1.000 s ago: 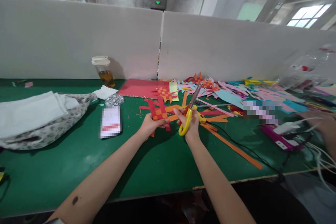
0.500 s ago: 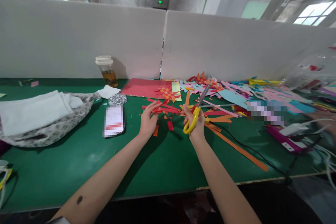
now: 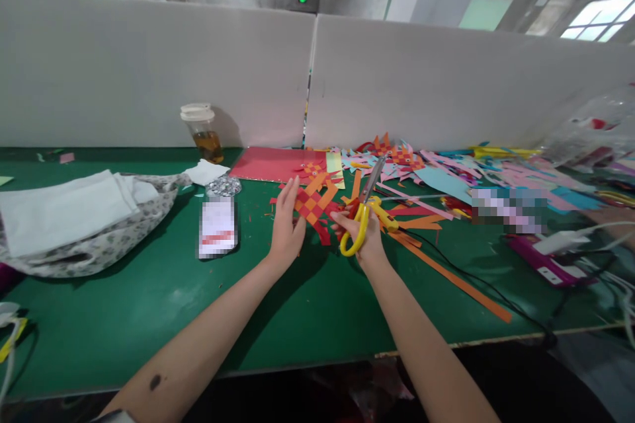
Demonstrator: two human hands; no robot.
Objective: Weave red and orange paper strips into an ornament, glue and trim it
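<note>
A woven red and orange paper piece [image 3: 311, 205] with loose strip ends is held up between my hands. My right hand [image 3: 370, 238] has yellow-handled scissors [image 3: 364, 218] in its grip, blades pointing up and away. Its thumb and fingertips also reach the right edge of the woven piece. My left hand [image 3: 288, 228] is at the left edge, fingers stretched out and thumb apart; whether it touches the paper is hard to see. Just behind the piece lies a smaller woven paper fish [image 3: 311, 169], partly covered.
Orange paper strips [image 3: 456, 281] and a yellow tool with a black cord [image 3: 384, 215] lie right of my hands. Further off are a red sheet [image 3: 268, 164], a cup of tea [image 3: 206, 139] and pastel paper scraps [image 3: 516, 175]. A phone [image 3: 217, 228] and power strip [image 3: 550, 264] flank the work.
The woven piece has turned from nearly edge-on to show its checkered face. My left fingers have straightened from their grip on it. The scissors have shifted slightly left and down.
</note>
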